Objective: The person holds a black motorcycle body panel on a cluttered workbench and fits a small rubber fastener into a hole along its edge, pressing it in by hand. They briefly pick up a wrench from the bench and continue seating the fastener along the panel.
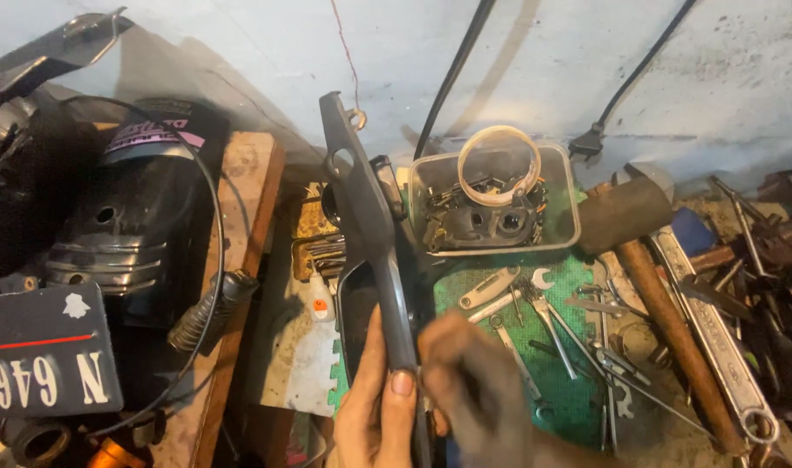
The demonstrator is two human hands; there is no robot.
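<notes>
The left hand (374, 407) is closed on the grey bracket (370, 225); keep it firm. Right hand (478, 381), beside the bracket, is blurred, so I cannot tell its grip.

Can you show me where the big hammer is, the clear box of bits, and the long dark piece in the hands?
hammer (623, 213): head view, on its dark head.
clear box (567, 227): head view, on its right wall.
long dark piece (367, 204): head view, mid-length on the bar.

Two hands (374, 407), one plastic tub (491, 204), one hammer (656, 286), one number plate (45, 360).
</notes>
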